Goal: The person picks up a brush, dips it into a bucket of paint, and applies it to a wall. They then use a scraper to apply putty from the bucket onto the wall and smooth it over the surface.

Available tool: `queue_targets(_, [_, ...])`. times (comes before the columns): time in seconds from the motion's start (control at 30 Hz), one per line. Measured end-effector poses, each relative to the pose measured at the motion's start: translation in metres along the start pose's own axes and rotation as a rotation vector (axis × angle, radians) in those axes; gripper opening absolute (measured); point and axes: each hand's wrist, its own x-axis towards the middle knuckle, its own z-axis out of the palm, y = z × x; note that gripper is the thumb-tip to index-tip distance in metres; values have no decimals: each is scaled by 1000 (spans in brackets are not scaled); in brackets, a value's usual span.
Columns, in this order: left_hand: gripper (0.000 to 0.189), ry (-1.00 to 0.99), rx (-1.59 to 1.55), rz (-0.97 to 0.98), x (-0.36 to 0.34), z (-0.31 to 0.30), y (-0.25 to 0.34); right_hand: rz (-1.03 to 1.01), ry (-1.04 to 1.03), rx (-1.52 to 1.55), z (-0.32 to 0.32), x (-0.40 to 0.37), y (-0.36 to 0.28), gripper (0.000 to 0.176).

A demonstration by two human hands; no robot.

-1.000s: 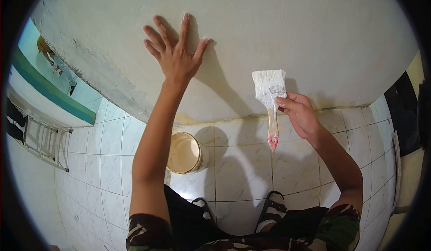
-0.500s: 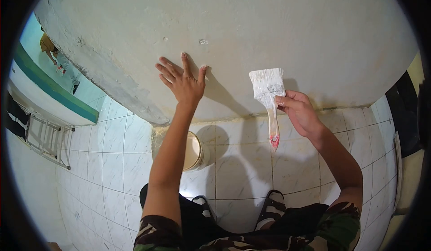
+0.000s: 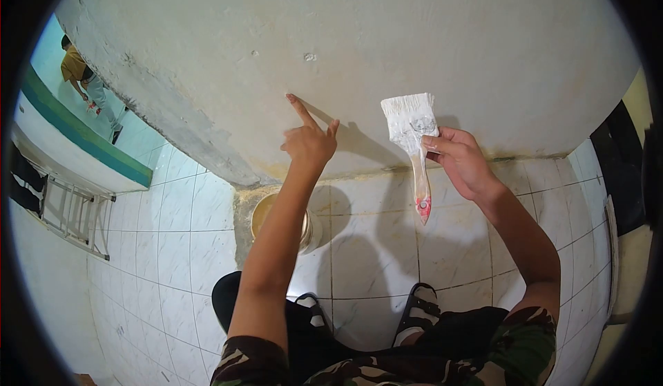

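My left hand (image 3: 311,139) is at the pale wall (image 3: 483,47), index finger stretched out with its tip at the surface and thumb apart; it holds nothing. Two small chipped spots show on the wall above that finger. In my right hand (image 3: 461,161) is a wide paintbrush (image 3: 416,127), pinched near the base of its handle. White paint coats its bristles, which point up, and its red-tipped handle hangs down. A bucket (image 3: 311,232) stands on the floor at the wall's foot, partly hidden behind my left forearm.
Tiles (image 3: 373,261) cover the floor, with my sandalled feet below. At the far left a metal ladder (image 3: 76,217) stands near another person's dark-clothed legs. Beyond a green-edged low wall (image 3: 90,134), a person in a yellow-brown top (image 3: 73,65) bends down. Dark items stand at the right.
My left hand has gone from spread fingers on the wall to a pointing shape, slightly lower and to the right. The brush has risen slightly. More of the bucket's left side shows.
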Motion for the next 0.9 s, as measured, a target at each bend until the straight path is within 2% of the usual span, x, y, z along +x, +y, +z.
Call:
queue_targets(0.03, [108, -182, -164, 68, -3, -15, -4, 7, 3, -3, -1, -1, -1, 22])
queue_targets(0.07, [108, -186, -166, 68, 1, -9, -10, 10, 5, -4, -2, -2, -2, 22])
queue_targets(0.13, [87, 275, -487, 637, 6, 1, -21, 21, 22, 34, -4, -6, 0, 17])
queue_targets(0.17, [87, 272, -488, 638, 14, 4, -22, 23, 25, 35, -6, -6, 1, 17])
queue_targets(0.23, [79, 13, -412, 758, 30, -7, -14, 41, 39, 44, -9, -5, 5, 18])
queue_targets(0.27, [79, -79, -345, 704, 42, -5, -17, 40, 41, 39, -9, -5, 3, 18])
queue_targets(0.4, [79, -98, -168, 784, 67, -6, -36, 40, 25, 53, -7, -4, 0, 18])
queue_targets(0.53, [80, -189, -123, 743, 67, -16, -42, 33, -34, 32, -12, -1, 3, 25])
queue_targets(0.6, [79, -394, -259, 695, 71, -21, -59, 28, -23, 52, -5, -3, -1, 22])
queue_targets(0.73, [79, -350, -315, 723, 71, -2, -113, 28, -36, 67, -1, -4, -4, 20])
queue_targets(0.8, [78, -137, -62, 687, 57, 0, -131, 27, -45, 62, -2, -4, -2, 20])
queue_targets(0.83, [78, -139, -64, 688, 46, 0, -133, 27, -54, 54, -3, -4, -1, 20])
queue_targets(0.9, [70, -83, -75, 570, 26, 0, -130, 26, -43, 58, -1, -4, 0, 20])
